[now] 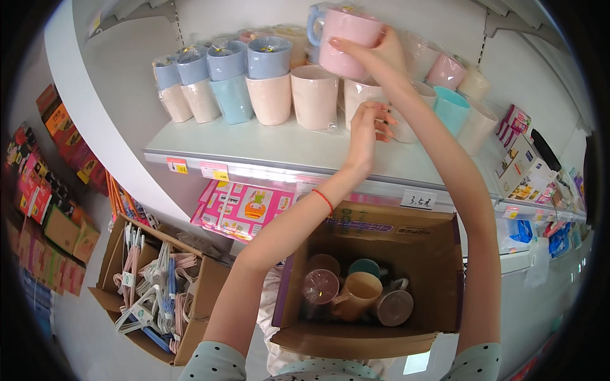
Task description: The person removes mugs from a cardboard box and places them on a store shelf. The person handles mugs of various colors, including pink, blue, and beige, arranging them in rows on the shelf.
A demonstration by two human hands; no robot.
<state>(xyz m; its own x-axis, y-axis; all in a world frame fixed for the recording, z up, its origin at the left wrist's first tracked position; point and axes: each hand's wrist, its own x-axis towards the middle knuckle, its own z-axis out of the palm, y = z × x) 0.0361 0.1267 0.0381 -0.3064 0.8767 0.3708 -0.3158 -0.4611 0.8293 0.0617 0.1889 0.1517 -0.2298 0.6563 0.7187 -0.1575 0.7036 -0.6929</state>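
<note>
My right hand is raised above the front row of the shelf, wrapped around a pink mug with a blue handle. Clear film covers the mug. Lower down, my left hand hovers at the shelf's front, its fingers loosely bent and apart with nothing visible in them. It is nearest a cream cup, which it partly hides; whether it touches the cup I cannot tell. To the left stand other wrapped cups, with blue cups stacked on cream cups and a light-blue cup.
Below my arms an open cardboard box holds several mugs, among them a peach mug. A carton of hangers stands at lower left. Right of my right arm are a turquoise cup and a boxed item. The shelf edge carries price tags.
</note>
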